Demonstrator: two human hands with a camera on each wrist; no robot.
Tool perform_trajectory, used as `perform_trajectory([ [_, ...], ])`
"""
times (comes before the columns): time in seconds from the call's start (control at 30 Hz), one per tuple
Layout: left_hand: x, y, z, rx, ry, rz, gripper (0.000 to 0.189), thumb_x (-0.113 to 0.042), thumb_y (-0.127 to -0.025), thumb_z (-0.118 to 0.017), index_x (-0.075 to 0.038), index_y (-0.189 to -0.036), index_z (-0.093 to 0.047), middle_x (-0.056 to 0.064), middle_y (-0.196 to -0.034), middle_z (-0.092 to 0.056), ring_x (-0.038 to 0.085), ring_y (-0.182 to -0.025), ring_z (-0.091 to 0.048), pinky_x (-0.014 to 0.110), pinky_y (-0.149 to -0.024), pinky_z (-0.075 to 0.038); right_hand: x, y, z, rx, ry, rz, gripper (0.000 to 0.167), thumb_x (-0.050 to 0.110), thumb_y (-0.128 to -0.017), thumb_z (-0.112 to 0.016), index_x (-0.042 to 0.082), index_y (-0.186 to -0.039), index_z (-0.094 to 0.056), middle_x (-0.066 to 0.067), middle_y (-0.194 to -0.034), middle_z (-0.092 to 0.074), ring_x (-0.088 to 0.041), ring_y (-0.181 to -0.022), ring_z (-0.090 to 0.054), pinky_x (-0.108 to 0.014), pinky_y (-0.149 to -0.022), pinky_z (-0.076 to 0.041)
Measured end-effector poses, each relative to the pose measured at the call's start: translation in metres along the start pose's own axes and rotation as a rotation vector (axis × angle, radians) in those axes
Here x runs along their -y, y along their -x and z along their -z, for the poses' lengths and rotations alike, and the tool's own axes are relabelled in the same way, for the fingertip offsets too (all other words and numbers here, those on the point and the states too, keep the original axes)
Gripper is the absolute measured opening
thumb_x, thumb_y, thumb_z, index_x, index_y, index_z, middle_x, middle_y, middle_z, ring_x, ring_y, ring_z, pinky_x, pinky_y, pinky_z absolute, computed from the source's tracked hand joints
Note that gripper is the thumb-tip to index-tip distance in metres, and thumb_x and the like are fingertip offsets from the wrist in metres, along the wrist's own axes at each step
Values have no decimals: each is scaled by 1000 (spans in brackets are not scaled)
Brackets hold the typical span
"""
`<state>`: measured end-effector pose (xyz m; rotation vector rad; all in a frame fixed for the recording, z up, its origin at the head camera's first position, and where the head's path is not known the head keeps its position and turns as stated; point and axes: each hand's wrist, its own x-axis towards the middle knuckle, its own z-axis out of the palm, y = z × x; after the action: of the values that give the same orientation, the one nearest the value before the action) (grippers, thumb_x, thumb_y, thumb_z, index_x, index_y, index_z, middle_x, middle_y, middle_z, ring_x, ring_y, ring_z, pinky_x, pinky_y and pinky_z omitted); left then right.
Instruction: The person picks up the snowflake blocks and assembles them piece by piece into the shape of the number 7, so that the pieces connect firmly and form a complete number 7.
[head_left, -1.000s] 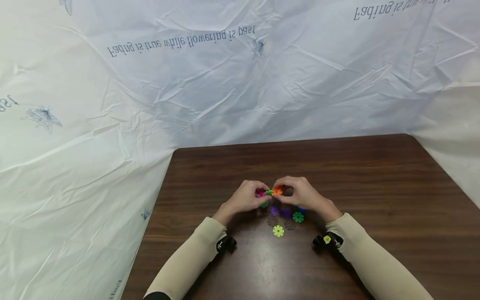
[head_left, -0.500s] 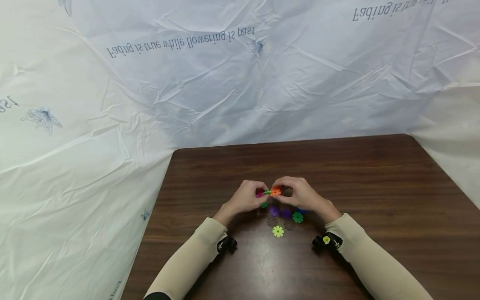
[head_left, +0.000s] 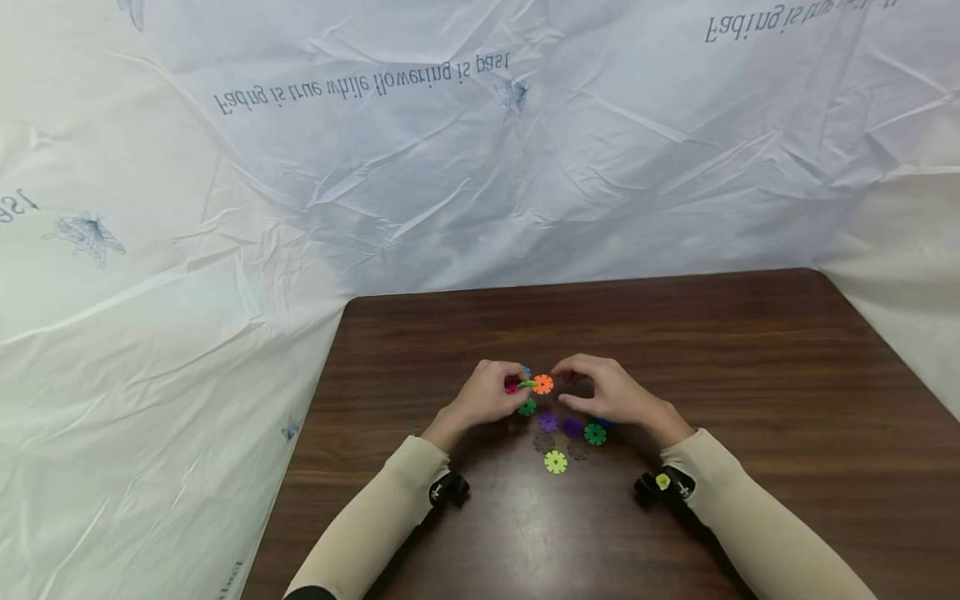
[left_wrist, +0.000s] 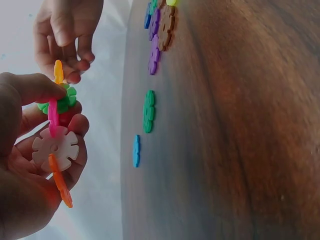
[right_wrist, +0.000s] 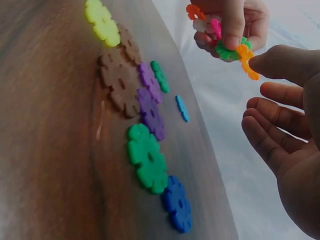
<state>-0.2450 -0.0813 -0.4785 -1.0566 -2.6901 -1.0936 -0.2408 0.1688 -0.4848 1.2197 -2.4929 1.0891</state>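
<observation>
My left hand (head_left: 483,392) pinches a chain of slotted plastic snowflake discs, thumb on the green disc (left_wrist: 67,102). From one end the chain runs orange (left_wrist: 61,182), white (left_wrist: 55,150), pink (left_wrist: 53,117), green, then a yellow-orange disc (right_wrist: 246,61). Each is slotted into its neighbour at an angle, and the yellow-orange end points toward my right hand (head_left: 615,392). That hand holds nothing; its thumb and fingers are spread apart just right of the end disc in the head view. In the right wrist view its thumb tip overlaps that disc.
Loose discs lie on the dark wooden table (head_left: 712,350) below the hands: light blue (right_wrist: 182,108), green (head_left: 527,407), two purple (head_left: 548,422), two brown (right_wrist: 120,82), another green (right_wrist: 147,159), dark blue (right_wrist: 177,204) and yellow (head_left: 556,462). A printed white sheet (head_left: 420,183) hangs behind.
My right hand has let go of the yellow-orange disc and drawn a little to the right, its fingers parting. The chain in my left hand has shifted slightly left.
</observation>
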Motion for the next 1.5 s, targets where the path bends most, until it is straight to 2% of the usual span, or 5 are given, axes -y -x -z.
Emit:
perform_trajectory([
  [0.2, 1, 2, 3, -5, 16, 24, 5, -13, -89, -68, -12, -85, -70, -4, -75, -67, 4, -55, -49, 18, -53, -44, 0, 5, 1, 61, 11, -34, 36, 17, -86, -76, 5, -118, -65, -6, -114, -66, -19, -98, -65, -42, -80, -55],
  [0.47, 3, 4, 2, 4, 21, 32, 5, -13, -89, -68, -12, -84, -69, -4, -71, -64, 5, -53, -45, 17, -50, -38, 1, 14, 2, 186, 74, -92, 38, 22, -88, -74, 7, -121, -64, -4, -119, -64, -21, -107, -63, -42, -85, -54],
  [0.8, 3, 9, 1, -14, 15, 33, 7, -10, -86, -68, -12, -82, -63, -4, -66, -55, 4, -52, -38, 18, -50, -35, 2, 19, -1, 313, 74, -83, 35, 20, -88, -73, 8, -120, -65, -2, -117, -63, -17, -102, -61, -37, -83, -54],
  [1.17, 3, 9, 2, 29, 6, 60, 13, -8, -84, -66, -13, -81, -55, -2, -67, -48, 6, -55, -37, 19, -52, -33, 2, 19, -2, 395, 109, -86, 34, 16, -89, -70, 11, -122, -65, -1, -120, -61, -17, -107, -58, -39, -86, -53],
  [1.5, -2, 8, -1, 35, 16, 77, 13, -7, -85, -67, -13, -89, -56, -3, -78, -57, 6, -63, -46, 19, -58, -41, 4, 22, -4, 374, 102, -75, 32, 13, -86, -72, 10, -118, -67, -2, -119, -62, -19, -107, -58, -40, -86, -53],
])
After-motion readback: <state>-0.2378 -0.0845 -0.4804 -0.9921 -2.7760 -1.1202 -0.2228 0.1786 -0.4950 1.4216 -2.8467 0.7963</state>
